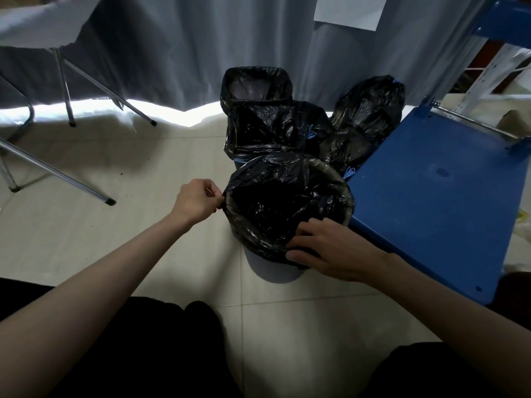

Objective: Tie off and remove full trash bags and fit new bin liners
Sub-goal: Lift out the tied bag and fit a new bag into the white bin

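A blue shelf board (436, 196) lies along the right side of the tiled floor (115, 239), under a blue rack upright (488, 24). Metal chair legs (66, 90) stand at the far left, and a grey curtain (172, 53) hangs along the back edge with a white paper sheet (349, 10) on it.

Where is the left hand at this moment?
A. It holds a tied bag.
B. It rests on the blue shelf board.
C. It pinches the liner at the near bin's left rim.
C: the left hand pinches the black liner at the left rim of the near bin.
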Demonstrator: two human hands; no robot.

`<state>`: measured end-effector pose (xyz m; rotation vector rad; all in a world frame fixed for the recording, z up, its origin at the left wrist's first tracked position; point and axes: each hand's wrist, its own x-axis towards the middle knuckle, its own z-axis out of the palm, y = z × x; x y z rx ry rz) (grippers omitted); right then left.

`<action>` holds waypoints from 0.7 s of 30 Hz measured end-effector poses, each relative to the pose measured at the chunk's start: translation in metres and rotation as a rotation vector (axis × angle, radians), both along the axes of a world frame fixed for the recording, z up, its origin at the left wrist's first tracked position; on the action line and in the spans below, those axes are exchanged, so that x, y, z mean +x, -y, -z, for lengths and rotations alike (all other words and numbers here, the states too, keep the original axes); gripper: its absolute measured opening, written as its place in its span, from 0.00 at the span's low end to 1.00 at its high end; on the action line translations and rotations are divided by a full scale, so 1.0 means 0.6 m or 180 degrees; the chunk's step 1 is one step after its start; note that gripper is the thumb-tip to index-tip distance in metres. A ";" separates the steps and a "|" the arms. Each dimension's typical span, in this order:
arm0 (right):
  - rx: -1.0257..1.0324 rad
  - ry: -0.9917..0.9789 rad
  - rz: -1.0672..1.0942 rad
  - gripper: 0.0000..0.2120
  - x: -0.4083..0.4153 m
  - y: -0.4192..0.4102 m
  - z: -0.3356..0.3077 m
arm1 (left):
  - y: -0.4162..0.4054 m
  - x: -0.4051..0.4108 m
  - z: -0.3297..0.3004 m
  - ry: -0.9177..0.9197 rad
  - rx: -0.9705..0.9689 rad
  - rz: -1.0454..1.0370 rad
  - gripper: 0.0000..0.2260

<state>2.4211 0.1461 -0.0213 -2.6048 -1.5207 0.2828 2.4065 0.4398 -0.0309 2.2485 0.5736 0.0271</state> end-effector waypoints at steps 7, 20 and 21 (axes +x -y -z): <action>0.0353 0.0306 0.0402 0.27 0.059 -0.068 -0.023 | 0.010 0.034 -0.035 0.0452 0.0293 0.0007 0.06; 0.0876 0.0246 0.1381 0.15 0.153 -0.191 -0.023 | 0.023 0.075 -0.035 0.0376 0.1526 0.0460 0.09; 0.0860 0.0265 0.1419 0.16 0.157 -0.194 -0.019 | 0.024 0.079 -0.033 0.0353 0.1491 0.0416 0.09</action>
